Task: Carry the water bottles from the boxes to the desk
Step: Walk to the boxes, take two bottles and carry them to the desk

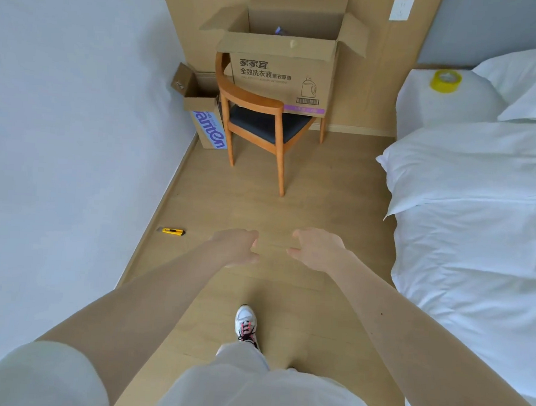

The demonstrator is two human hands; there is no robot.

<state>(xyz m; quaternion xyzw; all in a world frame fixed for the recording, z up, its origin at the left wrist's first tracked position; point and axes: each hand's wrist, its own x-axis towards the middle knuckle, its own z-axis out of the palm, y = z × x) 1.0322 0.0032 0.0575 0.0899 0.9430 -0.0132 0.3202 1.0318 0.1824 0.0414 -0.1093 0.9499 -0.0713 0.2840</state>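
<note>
Both hands, left hand and right hand, reached out empty with fingers loosely curled toward the open detergent box on the wooden chair.

One wide-angle view, worn on the person's head, looks forward and down along the floor. The wearer's lap sits nearest, at the bottom edge; the chair with the open box stands well off, top centre.
</note>
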